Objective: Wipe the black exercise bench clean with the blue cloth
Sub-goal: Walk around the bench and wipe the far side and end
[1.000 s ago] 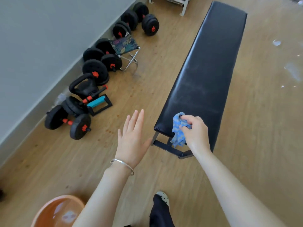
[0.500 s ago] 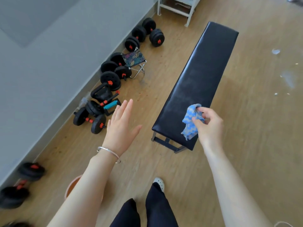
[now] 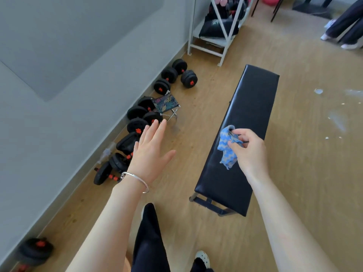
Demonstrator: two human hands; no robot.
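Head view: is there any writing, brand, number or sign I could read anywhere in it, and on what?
No text here can be read.
Bag on the rack: pale marks that may be lettering, too blurred to read.
Bench, cloth, dumbbells: no writing shows.

One view only, worn on the head. Looks forward and steeply down from well above the floor (image 3: pixel 304 173), wide-angle, edges bowed. Catches both forearms rising from the bottom edge, with left hand (image 3: pixel 149 154) and right hand (image 3: pixel 247 152) close, either side of centre. Under and beyond the right hand, frames the black bench (image 3: pixel 249 107) lengthwise; left of the left hand, the grey wall (image 3: pixel 59 75); far beyond both hands, a white rack (image 3: pixel 205 50).
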